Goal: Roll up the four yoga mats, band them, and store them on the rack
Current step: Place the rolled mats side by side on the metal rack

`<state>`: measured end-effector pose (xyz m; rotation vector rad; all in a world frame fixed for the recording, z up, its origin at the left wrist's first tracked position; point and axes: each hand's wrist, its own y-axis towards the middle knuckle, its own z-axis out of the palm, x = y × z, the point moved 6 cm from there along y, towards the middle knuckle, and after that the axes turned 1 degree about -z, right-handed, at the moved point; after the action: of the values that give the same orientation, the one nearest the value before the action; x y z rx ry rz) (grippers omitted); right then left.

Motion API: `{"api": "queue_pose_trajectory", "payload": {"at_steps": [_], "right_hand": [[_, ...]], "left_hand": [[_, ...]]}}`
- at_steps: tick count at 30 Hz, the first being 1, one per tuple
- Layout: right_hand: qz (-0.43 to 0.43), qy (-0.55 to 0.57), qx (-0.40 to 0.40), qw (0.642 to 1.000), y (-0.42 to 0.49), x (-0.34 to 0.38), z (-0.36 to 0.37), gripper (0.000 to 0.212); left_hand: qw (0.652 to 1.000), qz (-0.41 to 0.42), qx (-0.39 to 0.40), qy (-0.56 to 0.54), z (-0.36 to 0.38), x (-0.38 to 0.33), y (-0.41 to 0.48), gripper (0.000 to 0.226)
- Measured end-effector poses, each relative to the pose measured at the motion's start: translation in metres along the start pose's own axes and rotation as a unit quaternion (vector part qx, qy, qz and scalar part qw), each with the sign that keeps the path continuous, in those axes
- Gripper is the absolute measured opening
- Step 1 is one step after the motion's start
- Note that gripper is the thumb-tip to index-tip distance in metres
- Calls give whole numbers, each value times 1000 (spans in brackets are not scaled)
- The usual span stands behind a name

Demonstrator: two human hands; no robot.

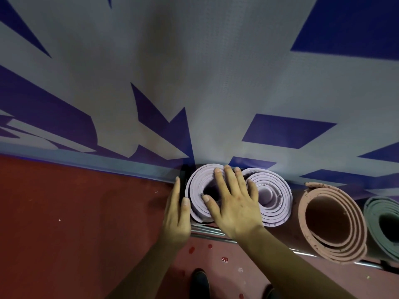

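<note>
Several rolled yoga mats stand on end in a metal rack (207,230) against the wall, seen from above. The leftmost lilac mat (197,186) has my right hand (233,199) lying flat on its top end, fingers spread and straight. My left hand (177,212) rests against that mat's left side, fingers straight and thumb on its rim. Right of it stand a second lilac mat (274,197), a pink mat (332,223) and a grey-green mat (384,225) at the frame's right edge. No bands are visible from this angle.
A grey wall banner (194,72) with dark blue shapes rises directly behind the rack. Red floor (75,212) spreads to the left and below. My dark shoes (200,281) show at the bottom, close to the rack's rail.
</note>
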<state>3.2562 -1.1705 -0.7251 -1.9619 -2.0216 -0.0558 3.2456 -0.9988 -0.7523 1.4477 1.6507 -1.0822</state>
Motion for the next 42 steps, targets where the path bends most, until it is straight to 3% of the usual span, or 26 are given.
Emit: {"api": "queue_pose_trajectory", "payload": {"at_steps": [3, 6, 8, 12, 18, 42], "right_hand": [[2, 10, 12, 1000, 1, -2, -1, 83], [-3, 26, 31, 999, -3, -2, -5, 78], [-9, 46, 37, 998, -10, -7, -11, 72], [36, 37, 19, 998, -31, -42, -18, 68], [73, -9, 34, 997, -40, -81, -11, 69], [57, -5, 12, 998, -30, -81, -7, 64]], "left_hand": [[1000, 9, 10, 26, 2, -12, 9, 66], [991, 34, 20, 125, 4, -38, 15, 61], [966, 69, 48, 244, 13, -57, 17, 64], [882, 147, 121, 431, 43, -86, 22, 71], [827, 185, 136, 514, 64, -88, 26, 66], [818, 180, 121, 532, 76, -76, 26, 74]]}}
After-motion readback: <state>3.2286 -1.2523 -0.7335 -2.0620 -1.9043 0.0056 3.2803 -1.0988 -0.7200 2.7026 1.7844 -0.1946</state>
